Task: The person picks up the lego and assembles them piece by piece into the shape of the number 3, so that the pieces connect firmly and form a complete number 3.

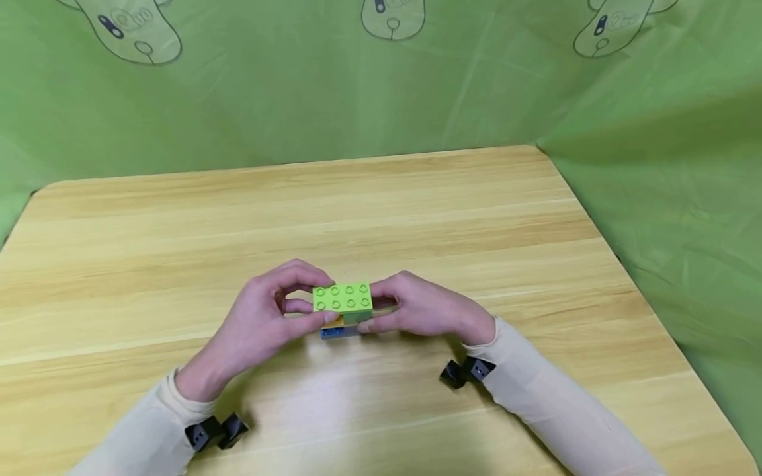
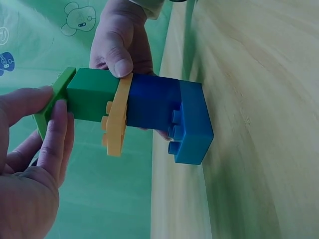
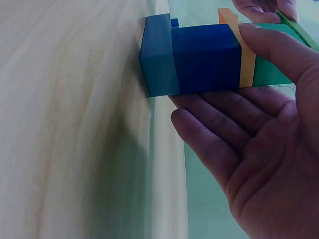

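A stack of toy building bricks stands on the table between both hands. A lime-green plate (image 1: 342, 301) with studs is at its top. My left hand (image 1: 262, 311) pinches that plate between thumb and fingers. Below it, in the left wrist view, come a green brick (image 2: 92, 94), a thin orange plate (image 2: 117, 124), a dark blue brick (image 2: 153, 102) and a lighter blue brick (image 2: 195, 127) at the bottom. My right hand (image 1: 423, 307) grips the stack from the right, its thumb by the green brick and orange plate. Whether the lime plate is fully seated, I cannot tell.
The wooden table (image 1: 357, 218) extends around the hands. A green curtain (image 1: 286, 106) hangs behind its far edge and along the right side. Small black cameras (image 1: 205, 434) are strapped at both wrists.
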`<state>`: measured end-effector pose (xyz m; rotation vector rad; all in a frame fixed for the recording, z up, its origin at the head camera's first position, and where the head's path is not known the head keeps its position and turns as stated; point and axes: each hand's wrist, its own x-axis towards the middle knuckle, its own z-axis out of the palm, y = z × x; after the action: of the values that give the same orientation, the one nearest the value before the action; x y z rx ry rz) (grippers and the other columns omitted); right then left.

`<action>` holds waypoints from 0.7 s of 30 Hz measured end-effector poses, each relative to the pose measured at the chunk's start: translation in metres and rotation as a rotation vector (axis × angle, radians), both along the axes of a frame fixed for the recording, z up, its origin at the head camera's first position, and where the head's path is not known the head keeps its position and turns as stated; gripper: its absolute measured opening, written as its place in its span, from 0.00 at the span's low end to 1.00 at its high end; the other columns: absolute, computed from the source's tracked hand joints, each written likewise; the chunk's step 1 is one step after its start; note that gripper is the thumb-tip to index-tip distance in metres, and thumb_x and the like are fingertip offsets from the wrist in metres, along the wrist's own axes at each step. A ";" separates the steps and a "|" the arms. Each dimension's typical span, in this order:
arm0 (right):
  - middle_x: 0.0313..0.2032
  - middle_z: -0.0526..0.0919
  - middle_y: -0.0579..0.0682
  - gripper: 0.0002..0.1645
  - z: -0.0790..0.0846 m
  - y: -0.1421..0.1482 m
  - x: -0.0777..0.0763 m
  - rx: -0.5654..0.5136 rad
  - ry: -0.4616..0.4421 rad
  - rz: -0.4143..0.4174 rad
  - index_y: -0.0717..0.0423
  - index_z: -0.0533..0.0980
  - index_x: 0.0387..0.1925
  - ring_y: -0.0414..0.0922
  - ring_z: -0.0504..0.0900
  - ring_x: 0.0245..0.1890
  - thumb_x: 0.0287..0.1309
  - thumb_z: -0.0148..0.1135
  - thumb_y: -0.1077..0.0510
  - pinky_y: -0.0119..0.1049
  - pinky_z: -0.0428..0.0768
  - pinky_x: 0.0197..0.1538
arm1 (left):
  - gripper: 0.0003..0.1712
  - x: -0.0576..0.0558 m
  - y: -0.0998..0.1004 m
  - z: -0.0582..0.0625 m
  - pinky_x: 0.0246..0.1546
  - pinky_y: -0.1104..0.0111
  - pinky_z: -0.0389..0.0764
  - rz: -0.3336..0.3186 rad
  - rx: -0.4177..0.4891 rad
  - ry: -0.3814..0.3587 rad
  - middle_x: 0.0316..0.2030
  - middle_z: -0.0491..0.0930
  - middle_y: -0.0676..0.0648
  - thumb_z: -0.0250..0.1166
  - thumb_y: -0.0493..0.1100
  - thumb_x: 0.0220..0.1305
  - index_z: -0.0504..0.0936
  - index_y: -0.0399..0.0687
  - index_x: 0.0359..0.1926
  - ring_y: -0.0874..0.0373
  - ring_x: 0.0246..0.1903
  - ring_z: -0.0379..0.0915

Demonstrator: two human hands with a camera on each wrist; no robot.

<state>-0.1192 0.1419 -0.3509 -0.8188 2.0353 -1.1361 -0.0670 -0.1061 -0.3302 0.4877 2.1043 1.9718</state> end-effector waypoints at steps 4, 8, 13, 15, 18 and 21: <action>0.47 0.84 0.40 0.22 0.001 0.000 -0.001 -0.004 0.009 0.002 0.54 0.79 0.55 0.38 0.81 0.50 0.59 0.70 0.54 0.37 0.78 0.57 | 0.18 -0.001 0.000 0.001 0.37 0.60 0.86 0.007 -0.033 0.015 0.45 0.78 0.44 0.75 0.31 0.52 0.82 0.40 0.45 0.49 0.36 0.83; 0.47 0.84 0.40 0.22 0.001 0.000 0.000 -0.004 0.001 -0.002 0.55 0.79 0.54 0.38 0.81 0.50 0.59 0.70 0.54 0.37 0.78 0.57 | 0.18 -0.001 0.000 0.002 0.38 0.61 0.86 0.006 -0.056 0.027 0.44 0.79 0.45 0.76 0.31 0.52 0.83 0.40 0.45 0.50 0.37 0.82; 0.48 0.84 0.40 0.22 -0.001 0.000 0.000 -0.002 0.001 -0.004 0.55 0.79 0.55 0.37 0.81 0.50 0.59 0.70 0.54 0.36 0.78 0.57 | 0.18 -0.001 0.000 0.003 0.38 0.62 0.86 0.002 -0.065 0.023 0.42 0.78 0.44 0.75 0.30 0.51 0.83 0.39 0.44 0.51 0.38 0.81; 0.47 0.84 0.40 0.22 -0.001 0.000 0.000 0.002 0.006 -0.004 0.54 0.79 0.54 0.37 0.81 0.50 0.59 0.70 0.54 0.36 0.78 0.57 | 0.18 -0.001 0.000 0.003 0.38 0.62 0.86 0.001 -0.067 0.026 0.42 0.78 0.44 0.75 0.29 0.51 0.83 0.39 0.44 0.50 0.38 0.81; 0.47 0.84 0.40 0.22 -0.001 0.001 0.000 0.005 0.009 -0.004 0.54 0.79 0.54 0.37 0.81 0.50 0.59 0.70 0.54 0.36 0.78 0.57 | 0.19 -0.002 0.000 0.003 0.37 0.62 0.86 -0.002 -0.059 0.019 0.41 0.77 0.44 0.75 0.28 0.50 0.83 0.39 0.45 0.50 0.37 0.82; 0.48 0.84 0.40 0.23 -0.001 0.001 0.000 0.008 0.005 -0.008 0.54 0.79 0.54 0.37 0.81 0.50 0.59 0.71 0.53 0.36 0.78 0.57 | 0.19 -0.002 0.000 0.003 0.37 0.61 0.86 -0.006 -0.054 0.010 0.41 0.77 0.43 0.75 0.28 0.50 0.83 0.38 0.45 0.49 0.36 0.82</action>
<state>-0.1194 0.1427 -0.3520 -0.8112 2.0475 -1.1307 -0.0690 -0.1057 -0.3276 0.4946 2.1530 1.9077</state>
